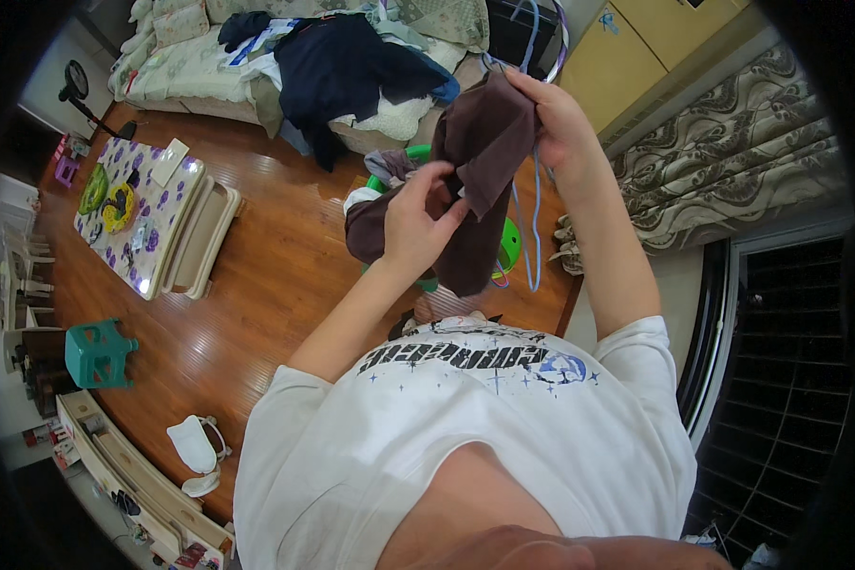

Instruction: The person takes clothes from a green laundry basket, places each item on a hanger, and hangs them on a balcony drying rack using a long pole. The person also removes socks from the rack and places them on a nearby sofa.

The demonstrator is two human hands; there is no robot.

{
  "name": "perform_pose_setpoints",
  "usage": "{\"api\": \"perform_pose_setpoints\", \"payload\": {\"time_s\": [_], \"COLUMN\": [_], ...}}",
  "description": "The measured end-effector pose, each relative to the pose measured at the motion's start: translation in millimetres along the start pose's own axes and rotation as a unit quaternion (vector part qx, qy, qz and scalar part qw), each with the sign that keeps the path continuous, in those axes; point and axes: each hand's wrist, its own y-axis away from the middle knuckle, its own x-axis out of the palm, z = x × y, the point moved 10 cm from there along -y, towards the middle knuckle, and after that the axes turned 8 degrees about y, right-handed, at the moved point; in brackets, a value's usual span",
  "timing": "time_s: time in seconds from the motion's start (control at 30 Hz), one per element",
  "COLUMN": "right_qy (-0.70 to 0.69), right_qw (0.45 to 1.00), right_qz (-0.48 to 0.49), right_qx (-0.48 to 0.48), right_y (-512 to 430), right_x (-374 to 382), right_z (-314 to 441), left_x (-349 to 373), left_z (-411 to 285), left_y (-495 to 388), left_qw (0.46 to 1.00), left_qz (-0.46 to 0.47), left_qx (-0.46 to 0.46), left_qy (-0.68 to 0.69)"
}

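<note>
A dark brown cloth garment [481,157] hangs bunched in front of me. My right hand [552,114] grips its upper edge, beside the top of a blue clothes hanger [536,235] whose loops dangle below that hand. My left hand [424,214] pinches a fold at the garment's middle, thumb and fingers close together. Behind the garment is a green basket [419,153], mostly hidden, with grey and white clothes [388,167] showing over it. How the hanger sits against the garment is partly hidden by my right hand.
A sofa [185,78] heaped with clothes, a navy one [349,64] among them, stands ahead. At left are a table with a purple-patterned cover [174,206] and a green plastic stool [100,354]. A bright green container [511,246] stands beyond the garment; a patterned curtain [734,157] hangs at right.
</note>
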Motion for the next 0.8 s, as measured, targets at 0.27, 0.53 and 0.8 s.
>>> {"api": "perform_pose_setpoints", "payload": {"time_s": [0.27, 0.53, 0.8], "right_qy": [0.092, 0.133, 0.370], "right_qw": [0.991, 0.982, 0.875], "right_qz": [-0.070, -0.054, -0.117], "right_qx": [-0.069, -0.125, -0.289], "right_y": [-1, 10, 47], "right_x": [-22, -29, -54], "right_z": [9, 22, 51], "left_x": [-33, -20, -74], "left_z": [-49, -2, 22], "left_y": [-21, -27, -70], "left_qw": [0.990, 0.988, 0.955], "left_qz": [-0.054, 0.135, -0.012], "left_qx": [0.112, -0.048, -0.166], "left_qy": [0.069, -0.059, 0.246]}}
